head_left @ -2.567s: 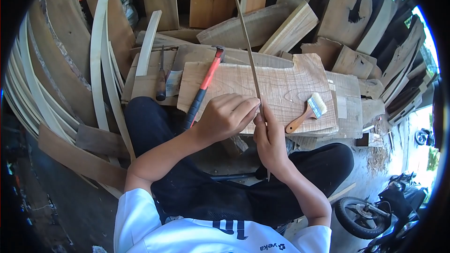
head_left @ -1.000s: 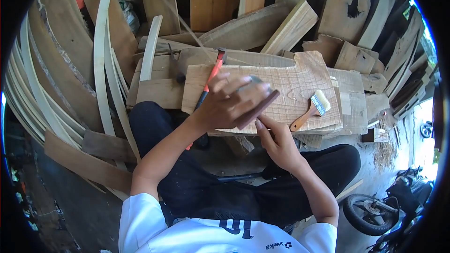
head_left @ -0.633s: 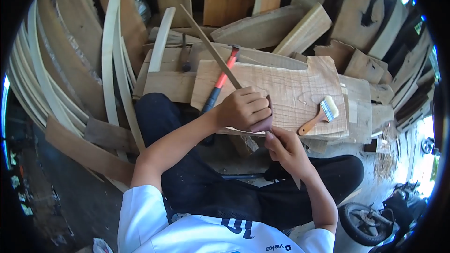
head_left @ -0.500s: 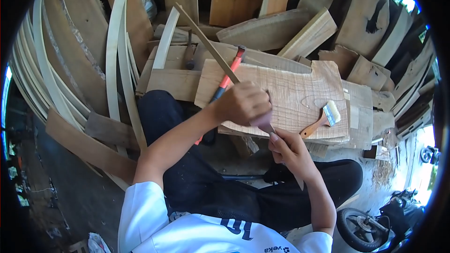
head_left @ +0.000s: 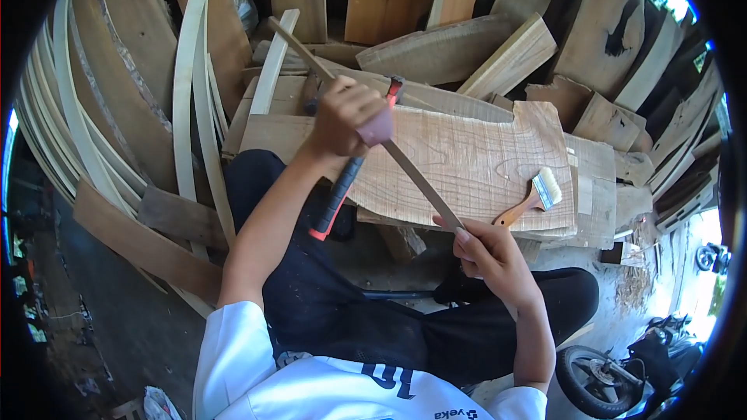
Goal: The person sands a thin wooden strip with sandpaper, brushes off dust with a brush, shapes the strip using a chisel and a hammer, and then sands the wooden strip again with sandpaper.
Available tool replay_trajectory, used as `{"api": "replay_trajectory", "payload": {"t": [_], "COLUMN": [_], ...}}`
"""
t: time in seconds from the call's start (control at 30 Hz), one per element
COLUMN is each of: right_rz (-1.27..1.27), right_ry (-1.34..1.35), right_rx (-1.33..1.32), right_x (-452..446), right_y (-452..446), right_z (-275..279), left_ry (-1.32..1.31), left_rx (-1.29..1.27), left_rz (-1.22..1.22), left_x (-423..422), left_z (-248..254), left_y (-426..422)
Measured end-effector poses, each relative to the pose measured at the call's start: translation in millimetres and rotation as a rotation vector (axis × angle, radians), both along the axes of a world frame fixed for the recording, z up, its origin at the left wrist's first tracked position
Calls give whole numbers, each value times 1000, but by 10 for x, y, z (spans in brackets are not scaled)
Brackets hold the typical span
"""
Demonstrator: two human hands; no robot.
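A long, thin, flat strip [head_left: 420, 180], brown and wood-like, runs slantwise from the upper left down to my lap side. My left hand [head_left: 348, 118] is closed around its upper part with a folded purple-brown piece [head_left: 377, 127] that looks like sandpaper pressed against it. My right hand [head_left: 494, 258] pinches the strip lower down, thumb on top. Under the strip lies a broad wooden board [head_left: 475, 140] with wavy grain. A tool with a red and black handle [head_left: 339, 194] lies by the board's left end, partly hidden by my left hand.
A paintbrush [head_left: 529, 198] with pale bristles lies on the board's right side. Planks [head_left: 420, 50] lean and lie behind it. Long bent strips [head_left: 187, 93] stand at the left. A motorbike wheel [head_left: 597, 379] is at the lower right.
My left hand has slid up and left along the strip with the purple-brown piece, baring the strip's middle. The strip has shifted slightly left at its top. My right hand keeps its pinch.
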State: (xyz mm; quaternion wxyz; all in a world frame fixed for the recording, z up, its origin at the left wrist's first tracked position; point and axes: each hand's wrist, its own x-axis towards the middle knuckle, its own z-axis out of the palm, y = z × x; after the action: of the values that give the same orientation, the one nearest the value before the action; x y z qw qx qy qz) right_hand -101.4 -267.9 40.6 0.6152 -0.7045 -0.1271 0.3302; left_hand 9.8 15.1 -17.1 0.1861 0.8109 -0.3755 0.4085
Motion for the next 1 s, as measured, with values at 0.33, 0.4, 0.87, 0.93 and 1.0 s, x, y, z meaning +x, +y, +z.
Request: {"api": "replay_trajectory", "payload": {"t": [0.33, 0.4, 0.87, 0.93, 1.0], "right_rz": [-48, -5, -26, -65, -75], "right_ry": [64, 37, 170, 142, 117], "right_rx": [20, -26, -1, -6, -39], "right_x": [-25, -4, -1, -25, -47], "right_y": [-30, -95, -89, -78, -160], "right_z": [8, 74, 88, 13, 58], "left_ry": [-22, -6, 76, 101, 0], "left_rx": [-77, 8, -43, 20, -82], "left_rz": [-139, 167, -44, -90, -105], "left_x": [108, 184, -245, -319, -53], "left_z": [-133, -24, -273, -218, -258], "left_y": [-74, 239, -514, -684, -487]}}
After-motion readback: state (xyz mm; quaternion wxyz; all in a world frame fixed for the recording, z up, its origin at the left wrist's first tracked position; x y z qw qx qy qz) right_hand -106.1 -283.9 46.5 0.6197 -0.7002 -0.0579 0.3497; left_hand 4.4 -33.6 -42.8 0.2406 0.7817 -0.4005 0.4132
